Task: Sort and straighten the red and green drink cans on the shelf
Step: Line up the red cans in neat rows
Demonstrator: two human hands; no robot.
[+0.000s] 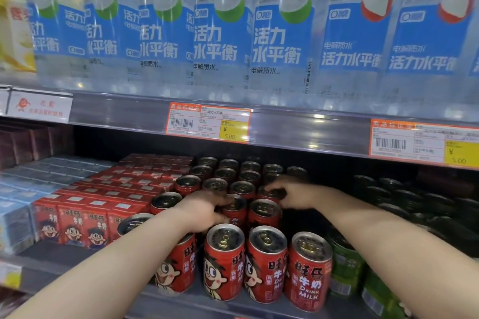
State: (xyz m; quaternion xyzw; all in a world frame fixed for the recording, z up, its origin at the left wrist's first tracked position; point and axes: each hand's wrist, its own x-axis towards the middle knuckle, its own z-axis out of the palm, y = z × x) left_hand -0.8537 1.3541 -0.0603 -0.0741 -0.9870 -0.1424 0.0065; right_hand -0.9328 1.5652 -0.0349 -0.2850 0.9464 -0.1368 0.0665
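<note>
Reaching into the lower shelf [59, 258], the two hands work apart among the red cans [267, 264].

The left hand [204, 212] grips the second-row can [236, 215], with its fingers curled round the cylindrical wall. The right hand [295, 193] is set further back, and its fingertips are hooked over the metal rim of the third-row can [266, 191]. Both held cans stand upright.

The red cans form a block at mid-shelf, several rows deep. They are short, glossy cylinders with silver-grey ring-pull lids and a cartoon face printed on the front. Four stand upright along the front edge and do not line up evenly, and the leftmost is partly hidden by the left forearm.

The green cans [346, 267] sit just beside the rightmost front red can, at the right end of the shelf. They are the same shape, but their print is blurred.

Further right, dark-topped cans [388, 189] stand in shadow, and their body colour cannot be told.

To the left of the red cans, red cartons [77, 223] are packed tight. They are rectangular, with flat tops and the same cartoon face. Pale blue cartons [15, 220] adjoin them at the far left.

Above, clear plastic bottles [223, 33] with blue labels line the upper shelf. Orange-bordered price tags [207, 122] are clipped to its grey front rail.
</note>
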